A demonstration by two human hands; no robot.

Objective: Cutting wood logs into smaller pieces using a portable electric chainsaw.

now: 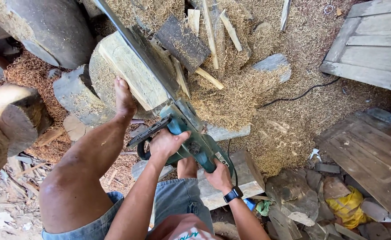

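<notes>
You stand in an open-air woodworking yard: sawdust (266,111) carpets the ground, cut logs (49,26) and offcuts (182,42) lie about, weathered planks (373,44) stacked at the edge.

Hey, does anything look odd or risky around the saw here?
Yes. A bare foot braces the pale cut log right beside the long chainsaw bar. Both hands grip the teal electric chainsaw; its black cord trails across loose sawdust.

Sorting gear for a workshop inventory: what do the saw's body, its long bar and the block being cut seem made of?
Chainsaw body: seemingly moulded plastic, teal, smooth, slightly glossy casing. Bar: looks like metal, flat, thin, dark grey with a dull sheen. Block: raw wood, pale, unfinished, with visible grain and sawdust heaped beside it.
</notes>
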